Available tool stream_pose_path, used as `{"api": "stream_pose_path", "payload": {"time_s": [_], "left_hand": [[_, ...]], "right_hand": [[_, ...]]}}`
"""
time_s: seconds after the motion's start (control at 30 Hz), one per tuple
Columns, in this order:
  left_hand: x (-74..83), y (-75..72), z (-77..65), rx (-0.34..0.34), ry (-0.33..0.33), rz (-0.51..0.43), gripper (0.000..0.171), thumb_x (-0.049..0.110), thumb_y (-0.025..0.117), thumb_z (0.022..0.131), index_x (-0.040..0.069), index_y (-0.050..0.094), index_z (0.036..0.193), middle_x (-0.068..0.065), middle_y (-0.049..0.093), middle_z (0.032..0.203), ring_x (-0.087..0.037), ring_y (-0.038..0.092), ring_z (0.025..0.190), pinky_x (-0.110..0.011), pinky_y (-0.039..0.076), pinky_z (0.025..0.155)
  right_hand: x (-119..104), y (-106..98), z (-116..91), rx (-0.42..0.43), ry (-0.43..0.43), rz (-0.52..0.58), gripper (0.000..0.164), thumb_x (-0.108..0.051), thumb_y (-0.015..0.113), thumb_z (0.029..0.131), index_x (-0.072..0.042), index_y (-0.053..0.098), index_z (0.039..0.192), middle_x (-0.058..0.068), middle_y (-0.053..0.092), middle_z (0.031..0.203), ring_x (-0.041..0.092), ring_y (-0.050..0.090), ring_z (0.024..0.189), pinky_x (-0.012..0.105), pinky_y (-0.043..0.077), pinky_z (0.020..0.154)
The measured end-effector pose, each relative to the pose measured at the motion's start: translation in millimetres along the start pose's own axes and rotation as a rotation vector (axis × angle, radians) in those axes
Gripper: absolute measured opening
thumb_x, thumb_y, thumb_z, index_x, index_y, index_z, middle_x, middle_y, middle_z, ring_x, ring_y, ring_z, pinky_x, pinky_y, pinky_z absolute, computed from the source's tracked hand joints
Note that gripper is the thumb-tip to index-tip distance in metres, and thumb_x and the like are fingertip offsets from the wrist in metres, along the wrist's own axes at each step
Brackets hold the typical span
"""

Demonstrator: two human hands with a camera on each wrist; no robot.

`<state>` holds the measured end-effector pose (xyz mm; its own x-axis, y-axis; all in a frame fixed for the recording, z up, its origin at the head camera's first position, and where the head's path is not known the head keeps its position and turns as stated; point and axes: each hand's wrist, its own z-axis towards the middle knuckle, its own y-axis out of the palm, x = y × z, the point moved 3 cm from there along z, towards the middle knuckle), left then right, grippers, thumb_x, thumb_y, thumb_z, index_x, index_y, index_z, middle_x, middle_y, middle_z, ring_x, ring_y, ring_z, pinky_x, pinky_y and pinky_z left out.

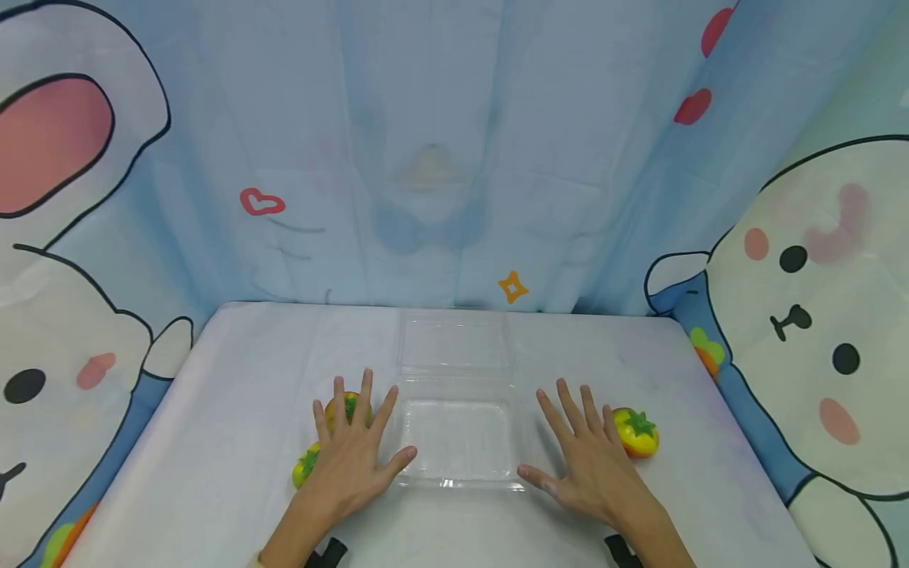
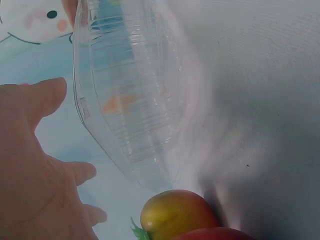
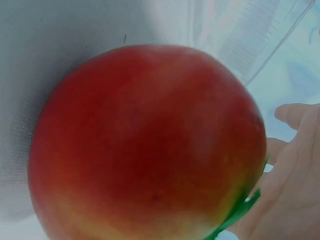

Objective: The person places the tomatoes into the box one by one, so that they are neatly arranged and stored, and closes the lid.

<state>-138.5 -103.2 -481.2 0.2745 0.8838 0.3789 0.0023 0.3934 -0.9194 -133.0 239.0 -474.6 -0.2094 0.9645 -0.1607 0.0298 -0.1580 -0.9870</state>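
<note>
A clear plastic clamshell box (image 1: 458, 438) lies opened in the middle of the table, its lid (image 1: 454, 343) folded back behind the tray. Left of it, my left hand (image 1: 355, 465) spreads its fingers with nothing held. Two yellow-and-red round fruits with green leafy tops, like tomatoes or persimmons, sit by that hand: one fruit (image 1: 348, 405) partly behind the fingers, another fruit (image 1: 305, 465) beside the palm. On the right, my right hand (image 1: 592, 465) is also spread and holds nothing. A third such fruit (image 1: 637, 433) stands just right of its fingers, large in the right wrist view (image 3: 150, 140).
A white cloth covers the table (image 1: 234, 410). Behind it hangs a light blue curtain (image 1: 426, 158) printed with hearts and cartoon animals, which also shows at both sides. Dark straps (image 1: 327, 554) sit at the wrists.
</note>
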Motion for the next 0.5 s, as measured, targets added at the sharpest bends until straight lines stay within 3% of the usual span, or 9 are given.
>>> {"api": "stream_pose_path", "payload": {"time_s": [0.3,0.5], "left_hand": [[-1.6,-1.8,-0.9,-0.002,-0.004,-0.049,0.089,0.065,0.059,0.098,0.022,0.028,0.169,-0.017,0.004,0.18,-0.057,-0.002,0.162,-0.083,0.005,0.121],[-0.3,-3.7,-0.1,0.03,0.029,-0.088,0.088,0.061,0.062,0.098,0.019,0.03,0.169,-0.018,0.009,0.18,-0.057,0.006,0.161,-0.078,0.01,0.124]], "right_hand": [[2.1,0.2,-3.4,-0.001,-0.001,-0.013,0.11,-0.081,0.066,0.084,-0.026,0.024,0.17,0.018,0.014,0.179,0.056,0.011,0.161,0.081,0.012,0.124],[4.8,-4.2,-6.7,-0.003,0.003,-0.023,0.111,-0.079,0.068,0.083,-0.022,0.028,0.169,0.02,0.018,0.178,0.058,0.017,0.159,0.081,0.018,0.123]]}}
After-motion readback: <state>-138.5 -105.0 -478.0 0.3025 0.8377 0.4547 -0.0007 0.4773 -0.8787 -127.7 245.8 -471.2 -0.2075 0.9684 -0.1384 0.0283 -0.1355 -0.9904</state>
